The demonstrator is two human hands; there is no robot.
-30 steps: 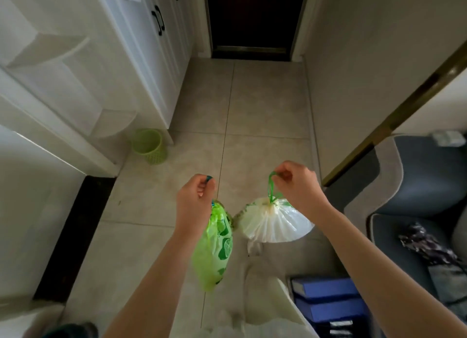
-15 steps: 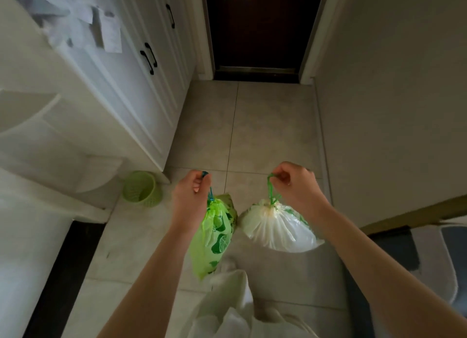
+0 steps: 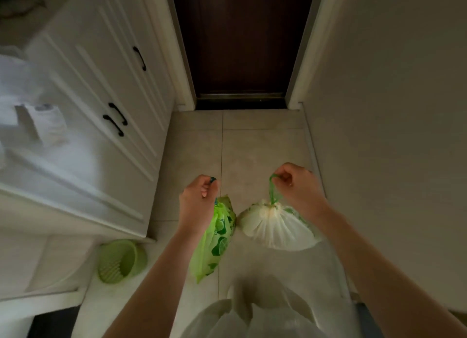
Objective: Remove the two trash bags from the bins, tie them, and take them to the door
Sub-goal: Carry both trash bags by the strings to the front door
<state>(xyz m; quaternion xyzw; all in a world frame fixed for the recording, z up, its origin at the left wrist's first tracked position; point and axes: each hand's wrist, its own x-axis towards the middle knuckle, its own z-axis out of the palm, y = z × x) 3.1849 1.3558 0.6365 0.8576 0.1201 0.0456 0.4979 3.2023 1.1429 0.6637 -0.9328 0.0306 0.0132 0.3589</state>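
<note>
My left hand is shut on the drawstring of a green patterned trash bag, which hangs below it, tied at the top. My right hand grips the green drawstring loop of a white trash bag, also gathered shut and hanging in the air. The two bags hang side by side above the tiled floor, almost touching. The dark brown door stands shut straight ahead at the end of the hallway.
A white cabinet with black handles lines the left side. A small green bin lies tipped at the cabinet's foot. A plain wall runs along the right. Beige floor tiles stretch between me and the door.
The door and cabinet have come much closer and larger in view. The green bin has slid back to the lower left. Both hands keep the same grip on the bags.
</note>
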